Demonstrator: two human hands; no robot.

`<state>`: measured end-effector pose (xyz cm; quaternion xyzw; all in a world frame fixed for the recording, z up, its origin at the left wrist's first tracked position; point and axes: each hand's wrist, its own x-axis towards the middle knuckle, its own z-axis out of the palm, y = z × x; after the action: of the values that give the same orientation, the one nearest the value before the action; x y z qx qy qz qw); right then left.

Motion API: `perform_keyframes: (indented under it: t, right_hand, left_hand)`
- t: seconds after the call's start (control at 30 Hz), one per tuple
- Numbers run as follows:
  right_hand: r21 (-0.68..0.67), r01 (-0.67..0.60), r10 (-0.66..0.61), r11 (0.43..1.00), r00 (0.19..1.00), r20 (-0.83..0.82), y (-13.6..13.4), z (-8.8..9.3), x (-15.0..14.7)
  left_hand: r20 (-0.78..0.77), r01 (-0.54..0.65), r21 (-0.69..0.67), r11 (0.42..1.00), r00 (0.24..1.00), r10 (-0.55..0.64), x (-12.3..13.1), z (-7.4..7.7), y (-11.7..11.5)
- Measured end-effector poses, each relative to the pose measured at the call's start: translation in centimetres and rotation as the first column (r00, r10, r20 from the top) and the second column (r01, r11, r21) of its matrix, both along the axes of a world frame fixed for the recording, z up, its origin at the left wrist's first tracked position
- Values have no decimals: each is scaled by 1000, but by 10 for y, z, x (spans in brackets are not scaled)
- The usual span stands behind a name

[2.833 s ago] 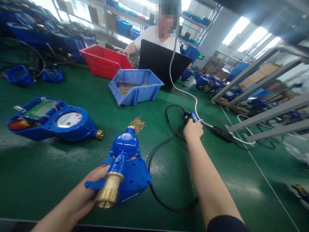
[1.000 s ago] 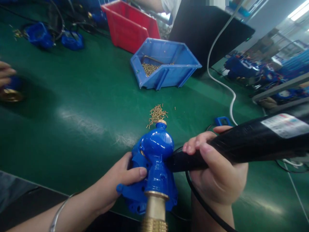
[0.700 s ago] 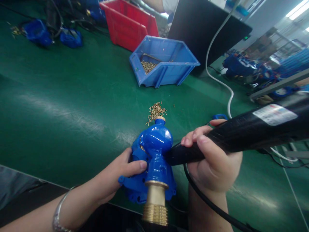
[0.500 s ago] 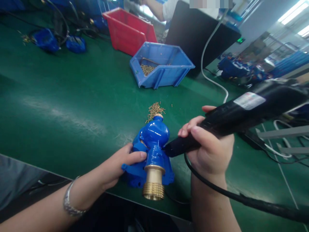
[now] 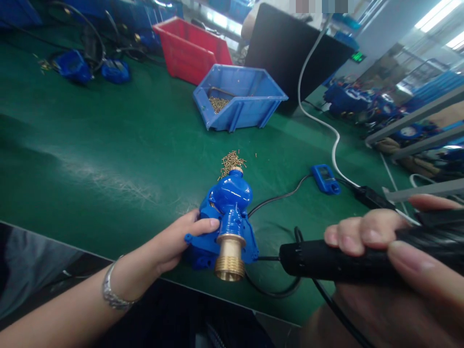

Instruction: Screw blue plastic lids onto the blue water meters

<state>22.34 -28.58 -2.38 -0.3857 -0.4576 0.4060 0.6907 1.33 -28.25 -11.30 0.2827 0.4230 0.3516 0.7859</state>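
Observation:
A blue water meter [image 5: 235, 191] with a threaded brass end [image 5: 230, 258] rests near the table's front edge, brass end toward me. My left hand [image 5: 194, 232] is closed around its left side, thumb on top. In my right hand [image 5: 391, 251] is a black electric screwdriver [image 5: 333, 261], held almost level. Its thin bit reaches the lower right side of the blue bracket [image 5: 250, 241] at the meter; the bit's tip is hidden there. Small brass screws [image 5: 232, 162] lie in a loose pile just behind the meter.
A blue bin [image 5: 250, 111] holding more screws and a red bin [image 5: 195, 53] stand farther back. To the right, a small blue device with a screen [image 5: 325, 179] lies with a black cable. A white cable [image 5: 335, 130] crosses the table beside a dark panel [image 5: 286, 58].
My right hand has moved right and toward me with the screwdriver, from the meter's upper right side to its lower right. The blue device has come into sight. My left hand keeps its hold.

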Motion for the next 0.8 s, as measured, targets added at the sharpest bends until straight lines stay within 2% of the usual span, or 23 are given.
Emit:
perform_keyframes:
  t: [0.07,0.2,0.33,0.53,0.7,0.8]
  right_hand:
    - [12,-17,17,1000,1000,7,0,-6,-4]
    - [-53,-69,69,996,998,-7,-1,-21,-15]
    - [-63,-65,63,996,998,-28,-3,-32,-17]
    - [-88,-48,45,995,998,-34,-9,-35,-11]
    - [-137,-135,142,981,989,40,-9,-32,-6]
    - [-123,-112,115,986,993,15,-10,-32,-7]
  left_hand:
    - [10,-15,-5,1000,1000,15,1,1,0]
    - [4,-47,-23,999,999,48,5,4,-2]
    - [-51,-122,-35,992,991,120,10,4,-4]
    - [-70,-139,-60,989,988,134,13,4,-6]
    - [-52,-158,-58,986,986,155,13,4,-6]
    - [-40,-155,-48,987,987,153,13,4,-7]
